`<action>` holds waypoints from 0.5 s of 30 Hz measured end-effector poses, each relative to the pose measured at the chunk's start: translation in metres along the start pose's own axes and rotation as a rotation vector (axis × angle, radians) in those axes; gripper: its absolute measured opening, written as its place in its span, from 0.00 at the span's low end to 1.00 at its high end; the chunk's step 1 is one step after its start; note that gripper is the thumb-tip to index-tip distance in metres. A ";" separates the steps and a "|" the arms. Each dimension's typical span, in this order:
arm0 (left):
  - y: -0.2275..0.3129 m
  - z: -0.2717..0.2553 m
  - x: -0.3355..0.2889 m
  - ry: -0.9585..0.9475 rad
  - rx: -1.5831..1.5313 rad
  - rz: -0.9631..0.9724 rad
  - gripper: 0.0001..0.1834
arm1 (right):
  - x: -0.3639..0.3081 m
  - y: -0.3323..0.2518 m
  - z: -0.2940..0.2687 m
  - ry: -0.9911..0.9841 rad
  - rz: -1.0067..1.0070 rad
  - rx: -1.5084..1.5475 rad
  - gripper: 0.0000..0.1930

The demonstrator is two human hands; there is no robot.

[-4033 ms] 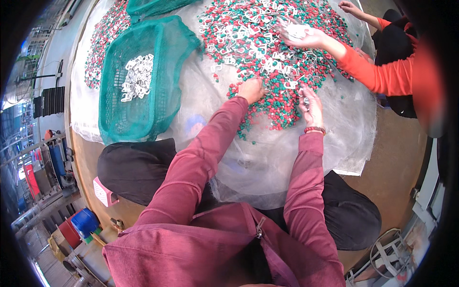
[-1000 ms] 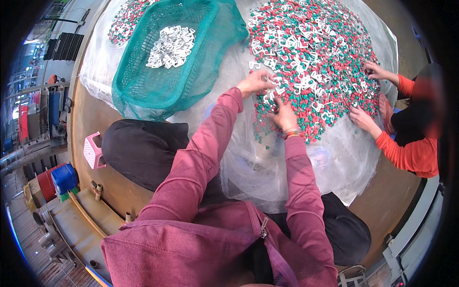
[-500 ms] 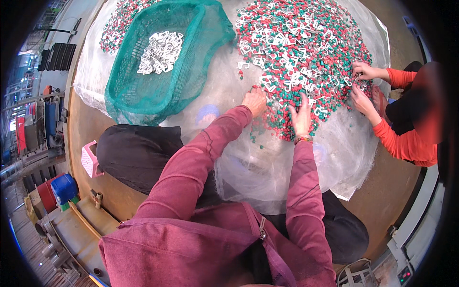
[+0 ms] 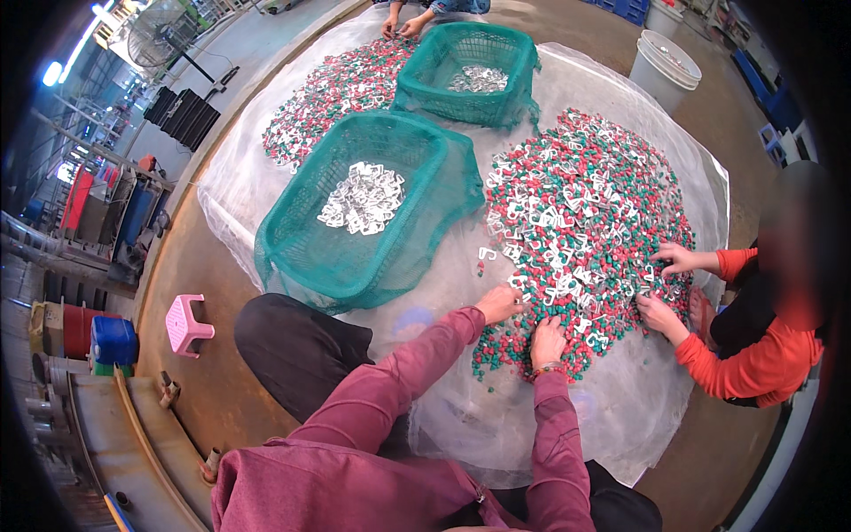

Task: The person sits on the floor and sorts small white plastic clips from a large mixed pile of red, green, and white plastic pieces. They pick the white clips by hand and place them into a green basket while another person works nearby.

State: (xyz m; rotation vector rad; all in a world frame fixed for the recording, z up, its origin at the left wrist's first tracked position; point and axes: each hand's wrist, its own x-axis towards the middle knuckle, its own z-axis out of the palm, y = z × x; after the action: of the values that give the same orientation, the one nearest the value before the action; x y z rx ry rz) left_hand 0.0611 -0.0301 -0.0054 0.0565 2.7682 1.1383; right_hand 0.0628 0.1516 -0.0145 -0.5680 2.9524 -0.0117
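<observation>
Noted on a translucent sheet (image 4: 470,434): a loose pile (image 4: 589,222) of small red and green pieces mixed with white hook-shaped pieces (image 4: 486,254). Left hand (image 4: 502,303): bent down at the pile's lower left margin, close beside white pieces; fingertips obscured, cannot tell whether grasping or released. Right hand (image 4: 549,342): back upward, fingers lying over red and green pieces at the near end; cannot tell of any hold. Left of the pile, on the same sheet: a net-draped green basket (image 4: 301,277) with a white heap (image 4: 362,199) inside. At the pile's right edge: a co-worker's hands (image 4: 658,312), well apart.

Judged advisable: spread pieces thinly before pinching. Use fingertips rather than the palm. Check each hook for neighbours caught in the opening before lifting. Press lightly, to avoid scattering or rucking the sheet. Keep both hands low and near each other.
</observation>
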 end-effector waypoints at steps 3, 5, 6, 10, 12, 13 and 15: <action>0.003 -0.009 0.002 -0.081 -0.501 -0.160 0.21 | -0.002 0.002 -0.004 0.114 0.016 0.034 0.11; 0.009 -0.019 0.001 -0.153 -1.092 -0.374 0.20 | -0.003 0.004 -0.006 0.033 0.026 0.044 0.10; 0.011 -0.027 0.001 -0.150 -1.397 -0.438 0.19 | -0.003 0.005 -0.005 0.008 0.021 0.041 0.09; 0.026 -0.052 -0.004 -0.053 -1.633 -0.449 0.17 | -0.001 0.010 -0.001 0.008 -0.088 -0.057 0.09; 0.026 -0.055 -0.002 -0.091 -1.615 -0.479 0.15 | 0.000 0.016 0.000 -0.027 -0.126 -0.081 0.09; 0.023 -0.053 0.001 -0.054 -1.513 -0.470 0.15 | -0.001 0.020 -0.001 0.083 -0.165 -0.048 0.10; 0.010 -0.047 0.016 -0.104 -1.177 -0.516 0.14 | 0.004 0.034 -0.007 0.049 -0.063 0.135 0.13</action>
State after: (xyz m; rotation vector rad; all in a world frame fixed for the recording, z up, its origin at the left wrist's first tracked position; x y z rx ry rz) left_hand 0.0375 -0.0544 0.0328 -0.6387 1.4778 2.2023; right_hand 0.0463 0.1814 -0.0096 -0.6492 2.9505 -0.2332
